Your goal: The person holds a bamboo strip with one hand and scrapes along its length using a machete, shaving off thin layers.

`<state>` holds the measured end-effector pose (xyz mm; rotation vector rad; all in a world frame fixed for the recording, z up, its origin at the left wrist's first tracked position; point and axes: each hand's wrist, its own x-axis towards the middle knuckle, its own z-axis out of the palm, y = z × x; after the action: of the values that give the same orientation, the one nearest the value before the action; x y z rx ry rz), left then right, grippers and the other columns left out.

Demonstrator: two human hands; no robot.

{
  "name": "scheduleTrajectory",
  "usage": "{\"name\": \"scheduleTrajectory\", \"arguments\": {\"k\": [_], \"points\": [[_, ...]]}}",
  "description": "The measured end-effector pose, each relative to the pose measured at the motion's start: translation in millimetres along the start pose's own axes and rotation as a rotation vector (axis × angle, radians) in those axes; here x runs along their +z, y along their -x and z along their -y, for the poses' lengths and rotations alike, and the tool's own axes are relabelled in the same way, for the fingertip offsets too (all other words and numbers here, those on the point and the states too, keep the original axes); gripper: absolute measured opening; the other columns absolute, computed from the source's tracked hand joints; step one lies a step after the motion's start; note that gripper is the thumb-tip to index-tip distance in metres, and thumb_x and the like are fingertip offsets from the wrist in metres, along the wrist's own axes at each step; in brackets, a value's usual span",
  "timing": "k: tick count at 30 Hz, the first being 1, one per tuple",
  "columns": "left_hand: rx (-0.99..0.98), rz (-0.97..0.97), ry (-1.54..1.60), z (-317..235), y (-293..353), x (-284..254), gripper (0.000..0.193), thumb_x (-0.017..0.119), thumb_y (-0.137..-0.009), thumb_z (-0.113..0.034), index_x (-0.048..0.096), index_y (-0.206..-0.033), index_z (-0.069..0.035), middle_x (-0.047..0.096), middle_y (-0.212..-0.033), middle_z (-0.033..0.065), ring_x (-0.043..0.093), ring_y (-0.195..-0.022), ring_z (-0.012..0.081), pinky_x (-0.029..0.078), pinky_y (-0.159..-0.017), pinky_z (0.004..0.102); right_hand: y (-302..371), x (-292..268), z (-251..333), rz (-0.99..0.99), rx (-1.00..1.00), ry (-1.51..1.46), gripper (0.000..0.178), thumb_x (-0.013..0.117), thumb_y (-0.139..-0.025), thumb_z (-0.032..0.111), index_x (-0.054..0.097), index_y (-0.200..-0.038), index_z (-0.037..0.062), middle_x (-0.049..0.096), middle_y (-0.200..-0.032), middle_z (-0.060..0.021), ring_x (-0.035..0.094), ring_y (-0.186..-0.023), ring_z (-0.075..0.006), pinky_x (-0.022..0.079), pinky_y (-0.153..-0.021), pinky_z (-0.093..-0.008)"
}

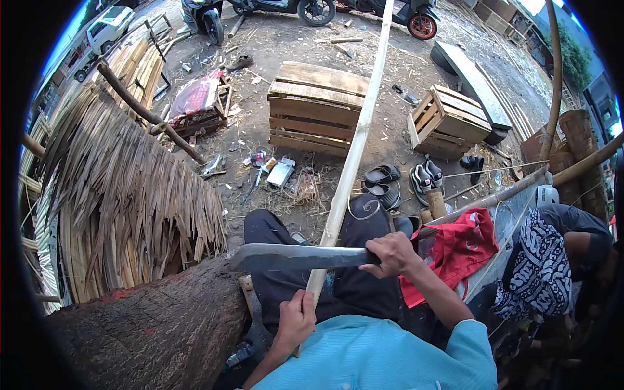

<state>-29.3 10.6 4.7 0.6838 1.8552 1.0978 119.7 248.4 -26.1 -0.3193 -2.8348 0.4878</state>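
Bamboo strip (355,156) in clenched left hand (297,319)

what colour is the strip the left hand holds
Pale cream: the strip shows in the head view.

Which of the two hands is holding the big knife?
The right hand, closed around the grip of the big knife; the left hand holds the long pale strip instead.

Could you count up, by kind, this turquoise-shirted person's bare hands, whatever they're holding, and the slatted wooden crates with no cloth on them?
Left hand and right hand: 2
Machete, in the right hand: 1
Bamboo strip, in the left hand: 1
Middle wooden crate and right-side wooden crate: 2
Total: 6
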Motion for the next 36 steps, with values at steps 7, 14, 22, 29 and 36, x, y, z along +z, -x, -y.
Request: {"name": "scheduleTrajectory", "arguments": {"k": [7,14,22,29,36], "points": [[-0.013,0.034,-0.008,-5,-5,-4,0.029,0.042,-0.096,-0.019,0.052,-0.077,0.001,0.05,-0.046,0.0078,0.055,-0.037,0.016,0.044,-0.036,0.0286,-15,-10,-47,-0.161,0.293,0.121,0.047,0.059,-0.079,0.051,0.051,-0.068,0.0054,0.055,-0.056,-0.0137,0.058,-0.051,-0.0319,0.044,-0.046,-0.038],[-0.041,0.032,-0.014,4,0,-2,0.033,0.039,-0.097,-0.021,0.051,-0.075,0.001,0.051,-0.047,0.0062,0.054,-0.037,0.0135,0.042,-0.034,0.027,3,11,-3,-0.034,-0.042,0.037,0.047,0.06,-0.076,0.054,0.05,-0.067,0.008,0.053,-0.054,-0.0077,0.056,-0.047,-0.0279,0.043,-0.043,-0.0361],[-0.027,0.07,-0.013,9,0,2,0.033,0.038,-0.097,-0.02,0.05,-0.074,0.001,0.049,-0.046,0.0053,0.052,-0.036,0.013,0.041,-0.034,0.0266,9,21,-44,-0.189,0.383,0.032,0.049,0.058,-0.079,0.052,0.05,-0.068,0.0052,0.055,-0.057,-0.014,0.057,-0.051,-0.0317,0.044,-0.046,-0.0378],[-0.02,0.074,-0.034,12,9,2,0.033,0.038,-0.097,-0.02,0.05,-0.074,0.001,0.049,-0.046,0.0054,0.053,-0.036,0.0131,0.042,-0.033,0.0273,7,5,-48,-0.187,0.202,0.139,0.048,0.059,-0.079,0.052,0.05,-0.068,0.0063,0.053,-0.056,-0.0107,0.057,-0.05,-0.0309,0.044,-0.047,-0.039],[-0.033,0.091,-0.07,14,4,-2,0.032,0.04,-0.096,-0.02,0.05,-0.075,0.001,0.049,-0.047,0.0059,0.053,-0.036,0.0129,0.043,-0.034,0.0278,9,20,-52,-0.228,0.366,0.004,0.047,0.058,-0.081,0.049,0.05,-0.069,0.0048,0.054,-0.056,-0.0138,0.058,-0.053,-0.0341,0.045,-0.048,-0.04]]}}
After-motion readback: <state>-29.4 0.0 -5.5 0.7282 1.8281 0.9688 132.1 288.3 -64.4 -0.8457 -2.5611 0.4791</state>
